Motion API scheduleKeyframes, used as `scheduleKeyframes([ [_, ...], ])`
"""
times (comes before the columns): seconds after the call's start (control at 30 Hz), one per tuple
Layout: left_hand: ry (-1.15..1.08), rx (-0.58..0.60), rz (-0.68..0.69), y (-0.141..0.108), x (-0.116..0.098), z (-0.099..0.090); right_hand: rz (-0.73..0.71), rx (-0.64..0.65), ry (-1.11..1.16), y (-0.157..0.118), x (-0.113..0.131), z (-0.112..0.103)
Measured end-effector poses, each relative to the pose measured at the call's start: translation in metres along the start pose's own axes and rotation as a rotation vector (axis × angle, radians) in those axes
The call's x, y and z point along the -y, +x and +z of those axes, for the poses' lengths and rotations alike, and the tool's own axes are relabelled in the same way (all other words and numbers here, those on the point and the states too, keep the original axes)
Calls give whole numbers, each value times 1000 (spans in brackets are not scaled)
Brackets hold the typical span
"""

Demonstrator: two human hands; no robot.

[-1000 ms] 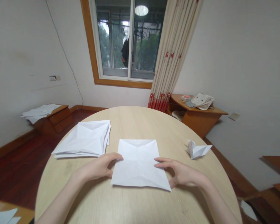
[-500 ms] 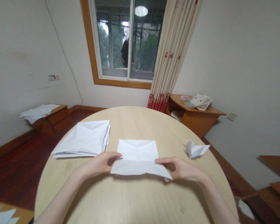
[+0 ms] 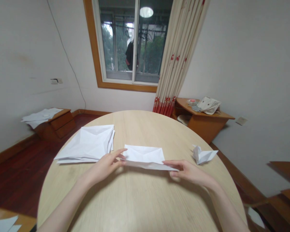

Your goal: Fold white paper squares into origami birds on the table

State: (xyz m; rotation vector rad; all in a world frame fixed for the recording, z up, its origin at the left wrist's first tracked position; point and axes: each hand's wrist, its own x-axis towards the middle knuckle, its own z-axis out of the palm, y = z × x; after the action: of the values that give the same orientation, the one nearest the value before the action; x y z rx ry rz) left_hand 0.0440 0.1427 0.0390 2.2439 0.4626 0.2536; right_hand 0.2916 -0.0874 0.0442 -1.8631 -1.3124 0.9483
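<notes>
A creased white sheet of paper (image 3: 145, 154) lies in the middle of the round table, its near part lifted and bent up toward the far side. My left hand (image 3: 109, 166) grips the sheet's left end, thumb below and fingers above. At the right end, my right hand (image 3: 187, 172) pinches the raised near edge between thumb and fingers. To the left rests a stack of creased white paper sheets (image 3: 87, 143), close beyond my left hand. A folded white paper figure (image 3: 203, 155) stands to the right, beyond my right hand.
The round wooden table (image 3: 145, 199) fills the foreground. Beyond it are a window, a patterned curtain (image 3: 176, 64) and a corner cabinet (image 3: 207, 124) with a cloth bag (image 3: 209, 105) on top. At the left, a low drawer unit (image 3: 55, 124) carries more papers.
Both hands have raised the sheet's near edge and moved it away from me, so the near flap now stands folded up. The stack and the folded figure stay in place.
</notes>
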Motion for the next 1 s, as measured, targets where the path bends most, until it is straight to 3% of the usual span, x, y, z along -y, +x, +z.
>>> scheduleKeyframes([
  [0.17,53,-116,15,2,8,7,-47,-126,32,2,-6,-1],
  [0.43,117,-291,26,5,10,16,-43,-192,223,8,-10,5],
  [0.67,215,-391,60,4,9,26,-94,-273,146,11,-1,16],
  [0.87,304,-546,290,8,14,34,-130,-387,-49,11,0,15],
  [1.0,457,-597,395,8,14,39,-276,-513,-133,16,-7,20],
])
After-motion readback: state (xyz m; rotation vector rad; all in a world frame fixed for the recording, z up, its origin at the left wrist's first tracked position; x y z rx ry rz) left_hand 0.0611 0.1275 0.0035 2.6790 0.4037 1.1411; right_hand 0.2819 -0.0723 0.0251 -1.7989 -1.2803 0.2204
